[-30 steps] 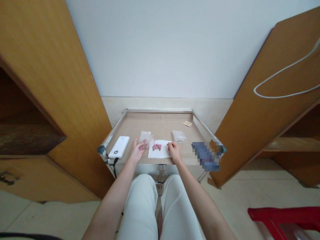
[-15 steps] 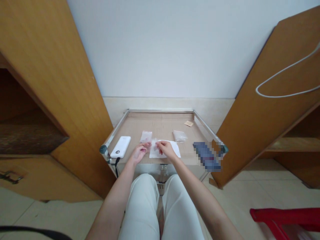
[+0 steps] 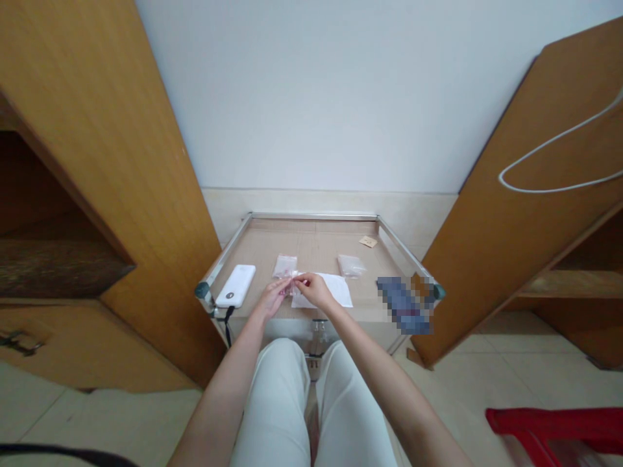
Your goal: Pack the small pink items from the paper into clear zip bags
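Observation:
My left hand [image 3: 274, 298] and my right hand [image 3: 313, 288] meet over the near middle of the case top. Between their fingertips is a small clear plastic bag [image 3: 293, 290], pinched by both; what it contains is too small to make out. A white sheet of paper [image 3: 339, 292] lies under and beside my right hand. Just beyond my left fingers sits a flat clear packet [image 3: 285, 265] with some reddish marks. A second clear packet [image 3: 351, 266], whitish, lies farther right, apart from my hands.
On the left lies a white power bank [image 3: 236, 285] with a black strap [image 3: 228, 324]. A small tan card [image 3: 368, 241] is at the back right, and a blurred-out dark blue item [image 3: 403, 305] at the right edge. Metal rims [image 3: 314, 216] border the top; wooden cabinets stand either side.
My right hand has moved left so its fingertips meet those of my left hand at the clear bag. The things lying on the case top have stayed put.

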Demonstrator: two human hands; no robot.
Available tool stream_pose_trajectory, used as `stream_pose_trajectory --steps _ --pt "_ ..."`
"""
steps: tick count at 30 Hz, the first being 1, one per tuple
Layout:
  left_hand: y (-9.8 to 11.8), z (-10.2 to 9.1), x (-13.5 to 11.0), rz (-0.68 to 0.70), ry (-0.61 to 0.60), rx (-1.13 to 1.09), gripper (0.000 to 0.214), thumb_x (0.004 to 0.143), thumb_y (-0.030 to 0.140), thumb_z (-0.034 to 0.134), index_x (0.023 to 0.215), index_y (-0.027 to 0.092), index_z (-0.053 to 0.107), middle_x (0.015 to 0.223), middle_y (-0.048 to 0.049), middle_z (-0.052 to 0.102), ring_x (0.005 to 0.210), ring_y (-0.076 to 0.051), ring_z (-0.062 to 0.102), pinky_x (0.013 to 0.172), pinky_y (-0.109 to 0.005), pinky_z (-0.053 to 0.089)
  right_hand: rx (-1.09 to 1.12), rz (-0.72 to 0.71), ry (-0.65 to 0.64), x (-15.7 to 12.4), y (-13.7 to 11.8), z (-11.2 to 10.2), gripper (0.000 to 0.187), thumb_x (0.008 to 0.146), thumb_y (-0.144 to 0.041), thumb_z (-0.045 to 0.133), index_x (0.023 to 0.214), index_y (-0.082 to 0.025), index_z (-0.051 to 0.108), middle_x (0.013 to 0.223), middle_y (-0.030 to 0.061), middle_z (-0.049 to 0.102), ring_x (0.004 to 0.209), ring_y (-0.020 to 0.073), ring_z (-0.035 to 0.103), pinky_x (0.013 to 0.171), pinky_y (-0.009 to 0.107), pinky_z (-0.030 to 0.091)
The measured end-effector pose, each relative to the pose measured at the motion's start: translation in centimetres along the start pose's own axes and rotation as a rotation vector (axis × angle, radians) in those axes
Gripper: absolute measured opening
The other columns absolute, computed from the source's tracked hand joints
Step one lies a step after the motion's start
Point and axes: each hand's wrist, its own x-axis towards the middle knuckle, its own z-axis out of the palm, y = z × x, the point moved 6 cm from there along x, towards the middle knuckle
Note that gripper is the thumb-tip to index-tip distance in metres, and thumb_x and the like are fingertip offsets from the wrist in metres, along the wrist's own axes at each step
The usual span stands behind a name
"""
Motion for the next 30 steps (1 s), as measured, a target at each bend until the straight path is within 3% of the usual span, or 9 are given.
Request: stream_pose_trajectory --steps 6,20,30 --pt "0.0 0.2 -0.2 -0.015 -0.002 0.007 0.012 0.052 0.018 0.069 0.061 0.011 0.065 0.058 -0.0022 0.062 0.054 -0.007 0.051 0.053 -0.018 0.038 -0.016 0.008 0.032 0.1 0.1 0.1 0.015 0.07 -0.015 0.049 0.075 -0.013 0.063 0.073 0.0044 0.064 0.06 0.0107 0.055 0.059 0.021 0.041" --pt "-0.1 0.4 -0.1 -0.01 -0.07 0.062 0.015 0.052 0.019 0.069 0.065 0.012 0.065 0.066 -0.0021 0.063 0.063 -0.009 0.054 0.062 -0.019 0.038 -0.061 0.011 0.036 -0.2 0.3 0.4 0.017 0.065 -0.028 0.058 0.074 -0.013 0.056 0.066 0.0009 0.058 0.053 0.0082 0.049 0.052 0.019 0.037" --pt "-0.1 0.5 -0.2 -0.007 -0.057 0.156 0.014 0.052 0.022 0.068 0.054 0.013 0.058 0.054 0.001 0.056 0.055 -0.008 0.049 0.058 -0.02 0.035 -0.433 -0.058 -0.004 0.0 -0.6 0.3 0.012 0.073 -0.023 0.048 0.07 -0.014 0.055 0.071 0.005 0.059 0.063 0.0112 0.052 0.055 0.02 0.033"
